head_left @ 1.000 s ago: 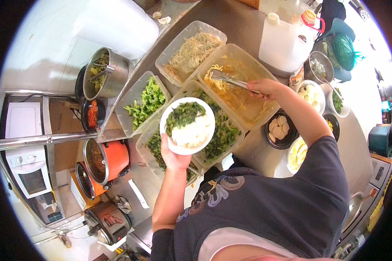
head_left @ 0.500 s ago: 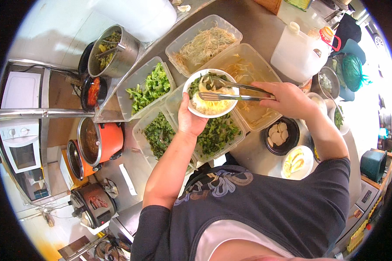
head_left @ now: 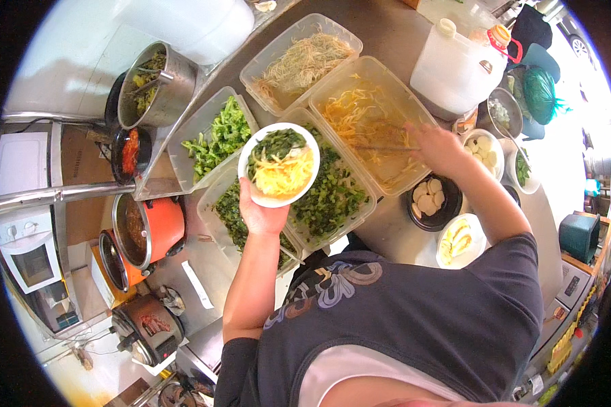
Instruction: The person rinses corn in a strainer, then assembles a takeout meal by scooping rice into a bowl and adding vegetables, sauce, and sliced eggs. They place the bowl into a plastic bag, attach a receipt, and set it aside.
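My left hand [head_left: 263,216] holds up a white bowl [head_left: 278,202] by its near-left rim. Inside it, dark leafy greens [head_left: 276,144] lie at the far side and yellow shreds [head_left: 288,178] at the near side. My right hand [head_left: 436,150] is closed on metal tongs [head_left: 381,147], whose ends are blurred and reach into a clear bin [head_left: 424,178] of yellow strips [head_left: 360,112]. Beneath and beside the bowl are bins of chopped greens [head_left: 332,186] and darker greens [head_left: 236,220]. Broccoli [head_left: 220,139] fills another bin to the left.
A bin of pale thin sprouts [head_left: 305,64] stands beyond. White jugs [head_left: 455,68], a black bowl of pale round slices [head_left: 429,197] and a white bowl of yellow pieces [head_left: 460,241] are at right. Orange pots [head_left: 163,227] and a steel pot [head_left: 173,95] stand left.
The tongs have left the bowl and gone into the yellow-strip bin at right. My left hand has moved the bowl left and slightly nearer. Yellow shreds now spread over the bowl's near half.
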A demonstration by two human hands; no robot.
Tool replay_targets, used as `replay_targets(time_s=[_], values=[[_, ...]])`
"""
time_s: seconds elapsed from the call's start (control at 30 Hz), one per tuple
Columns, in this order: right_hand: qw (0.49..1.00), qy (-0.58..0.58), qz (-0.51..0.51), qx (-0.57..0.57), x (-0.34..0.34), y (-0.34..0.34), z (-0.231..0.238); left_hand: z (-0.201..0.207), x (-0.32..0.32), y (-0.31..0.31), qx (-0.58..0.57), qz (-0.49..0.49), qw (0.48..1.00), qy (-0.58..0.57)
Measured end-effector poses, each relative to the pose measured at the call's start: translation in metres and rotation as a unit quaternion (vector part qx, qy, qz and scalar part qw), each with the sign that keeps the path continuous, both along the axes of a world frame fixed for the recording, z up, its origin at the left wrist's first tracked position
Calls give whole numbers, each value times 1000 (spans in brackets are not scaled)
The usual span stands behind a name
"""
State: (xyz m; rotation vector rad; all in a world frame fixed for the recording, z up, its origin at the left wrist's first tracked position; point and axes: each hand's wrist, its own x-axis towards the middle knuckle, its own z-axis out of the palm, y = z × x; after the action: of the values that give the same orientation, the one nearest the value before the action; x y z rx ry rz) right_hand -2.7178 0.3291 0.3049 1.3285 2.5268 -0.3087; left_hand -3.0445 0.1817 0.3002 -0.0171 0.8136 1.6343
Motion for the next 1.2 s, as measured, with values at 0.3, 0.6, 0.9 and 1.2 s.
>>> replay_targets(time_s=[0.3, 0.6, 0.9, 1.2], values=[[991, 63, -81, -82, -35, 18, -74, -8, -2, -13, -15, 6, 999, -32], [901, 305, -153, -270, -18, 22, -4, -23, 1, -15, -20, 15, 999, -23], [943, 312, 45, -111, -56, -43, 58, -28, 11, -17, -34, 24, 993, -115], [916, 379, 84, -103, -78, -91, 35, -13, -1, -64, -14, 20, 1000, -10]])
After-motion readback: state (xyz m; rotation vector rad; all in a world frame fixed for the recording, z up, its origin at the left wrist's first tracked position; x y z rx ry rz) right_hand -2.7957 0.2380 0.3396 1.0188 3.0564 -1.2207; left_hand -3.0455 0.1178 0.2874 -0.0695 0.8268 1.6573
